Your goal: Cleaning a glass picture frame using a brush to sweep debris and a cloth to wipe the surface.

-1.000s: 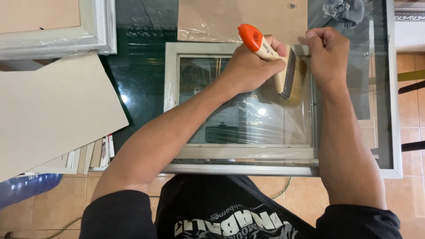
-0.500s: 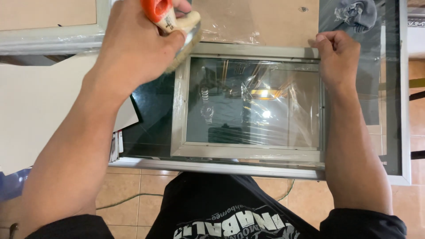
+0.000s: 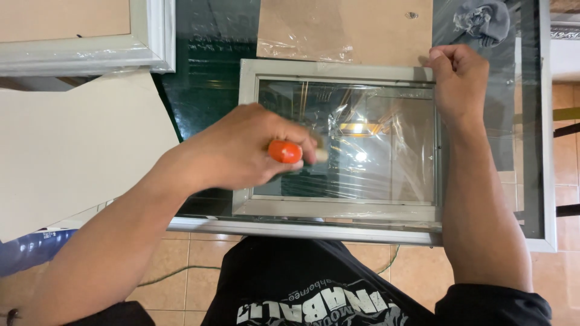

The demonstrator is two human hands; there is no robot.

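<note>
A: Seen from above, a person at a glass counter (image 3: pixel 544 181); the left hand (image 3: pixel 241 151) is curled tight around a brush with an orange handle (image 3: pixel 285 151), its grip pinching that handle; the bristles are hidden behind the fingers.

B: Where does the brush sit?

A: Over the frame (image 3: pixel 338 208), at about 9 o'clock on its pane; the frame lies flat in the middle of the counter, pale grey, wrapped in clear film (image 3: pixel 368 145) that glints; judged from the pose, the brush is held low so it can sweep the film.

B: The other hand?

A: The right hand (image 3: pixel 457 78) rests at the frame's 1 o'clock corner, fingers pressed together in a fist on the rim; likely a brace to stop the frame sliding; whether it pinches film there, I cannot tell.

B: Around them?

A: Brown board (image 3: pixel 362 27) at 12 o'clock, touching the frame; a grey rag (image 3: pixel 483 18) at 1 o'clock; a second frame (image 3: pixel 84 51) at 10 o'clock; a white sheet (image 3: pixel 72 139) at 9 o'clock; tiled floor (image 3: pixel 199 265) below.
</note>
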